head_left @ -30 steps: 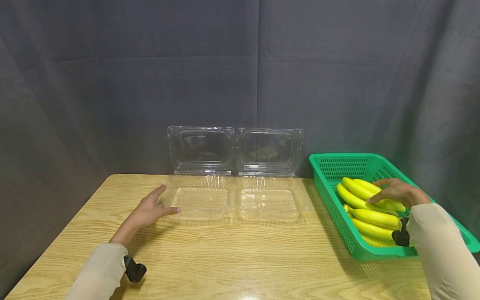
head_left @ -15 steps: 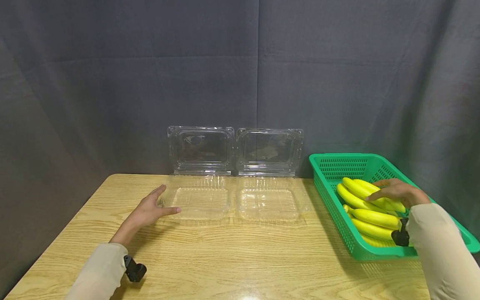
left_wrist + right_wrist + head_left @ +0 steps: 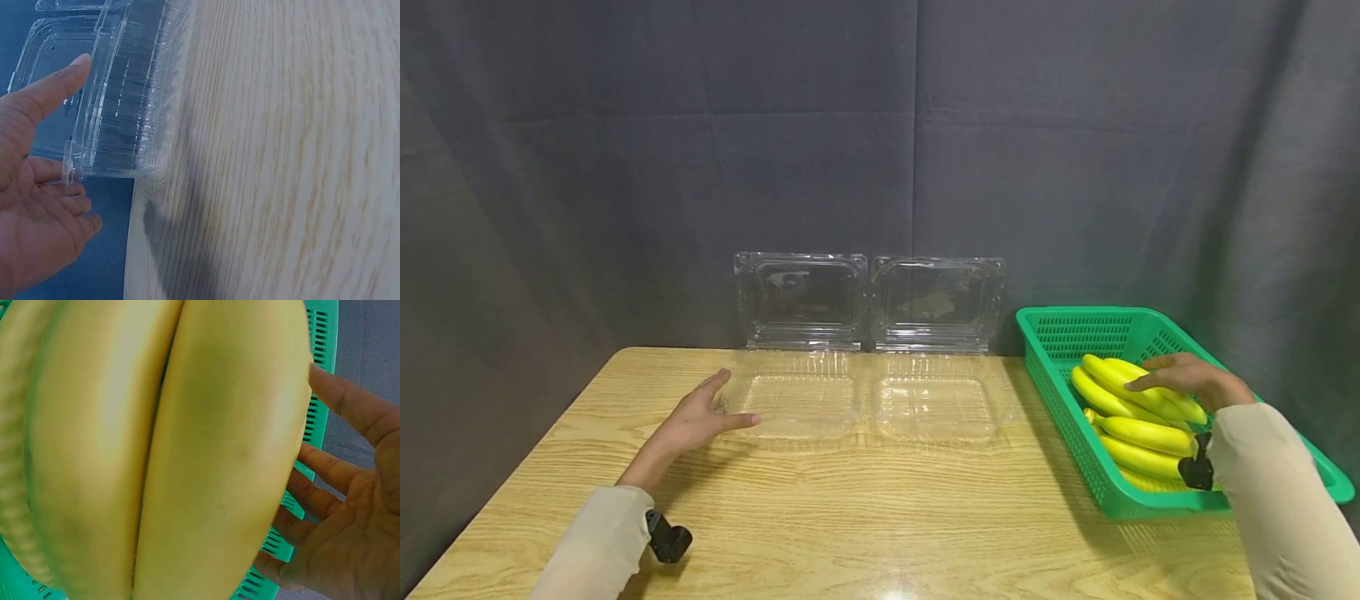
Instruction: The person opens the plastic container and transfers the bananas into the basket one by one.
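Note:
My left hand (image 3: 692, 421) is beside the left clear plastic clamshell container (image 3: 805, 364), thumb and fingers spread. In the left wrist view, the thumb (image 3: 59, 87) overlaps the container, with the other fingers beyond its corner. A second clamshell (image 3: 934, 364) stands alongside; both lids are raised. On the right, my right hand (image 3: 1195, 379) is over yellow bananas (image 3: 1150, 433) in a green plastic basket (image 3: 1060, 437). Its thumb and fingertips are right at the edge of a banana (image 3: 219, 450) in the right wrist view, not curled round it. Other bananas partly hide the fingers' tips.
The wooden table (image 3: 850, 517) stretches between the left arm and the basket. A dark grey curtain (image 3: 880, 150) hangs right behind the raised lids. A black wrist camera (image 3: 667, 537) sits below the left sleeve cuff, another (image 3: 1198, 462) near the basket's front.
My right hand has shifted slightly up and to the left over the bananas, its thumb rising a little. My left hand, the containers and the basket have stayed in place.

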`<state>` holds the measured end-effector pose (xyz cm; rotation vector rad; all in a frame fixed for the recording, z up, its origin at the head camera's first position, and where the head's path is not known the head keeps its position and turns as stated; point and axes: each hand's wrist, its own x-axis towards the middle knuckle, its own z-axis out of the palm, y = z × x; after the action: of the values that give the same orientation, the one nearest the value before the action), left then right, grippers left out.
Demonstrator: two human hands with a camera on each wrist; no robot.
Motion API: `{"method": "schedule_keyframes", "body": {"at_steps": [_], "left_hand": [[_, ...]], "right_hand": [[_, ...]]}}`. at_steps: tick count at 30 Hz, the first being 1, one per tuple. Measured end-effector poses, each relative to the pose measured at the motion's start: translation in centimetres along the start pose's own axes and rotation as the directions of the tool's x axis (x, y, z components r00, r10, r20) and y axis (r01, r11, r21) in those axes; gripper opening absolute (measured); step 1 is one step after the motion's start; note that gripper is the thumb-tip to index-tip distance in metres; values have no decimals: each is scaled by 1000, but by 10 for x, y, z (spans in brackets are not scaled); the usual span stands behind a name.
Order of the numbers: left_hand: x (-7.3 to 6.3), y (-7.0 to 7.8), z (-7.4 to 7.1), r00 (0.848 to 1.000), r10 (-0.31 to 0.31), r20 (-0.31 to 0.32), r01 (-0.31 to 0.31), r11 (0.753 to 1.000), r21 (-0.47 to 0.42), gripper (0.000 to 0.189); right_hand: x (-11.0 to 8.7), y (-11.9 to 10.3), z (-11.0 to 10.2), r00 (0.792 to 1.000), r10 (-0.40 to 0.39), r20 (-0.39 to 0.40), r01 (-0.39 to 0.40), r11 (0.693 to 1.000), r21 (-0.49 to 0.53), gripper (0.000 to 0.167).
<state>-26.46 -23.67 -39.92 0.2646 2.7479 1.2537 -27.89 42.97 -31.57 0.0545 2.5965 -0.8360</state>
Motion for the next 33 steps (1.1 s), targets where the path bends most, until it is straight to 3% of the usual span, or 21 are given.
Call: {"method": "schedule_keyframes", "body": {"at_steps": [15, 24, 33], "left_hand": [[-5, 5, -5, 1000, -1, 7, 1, 1000, 3, 107], [-6, 15, -11, 998, 31, -51, -28, 998, 55, 99], [-10, 29, -14, 979, 159, -128, -135, 975, 178, 90]], "right_hand": [[-5, -3, -7, 999, -40, -8, 41, 999, 23, 87], [-18, -15, -8, 982, -125, -144, 132, 991, 39, 88], [-42, -35, -9, 945, -169, -282, 188, 981, 44, 90]]}}
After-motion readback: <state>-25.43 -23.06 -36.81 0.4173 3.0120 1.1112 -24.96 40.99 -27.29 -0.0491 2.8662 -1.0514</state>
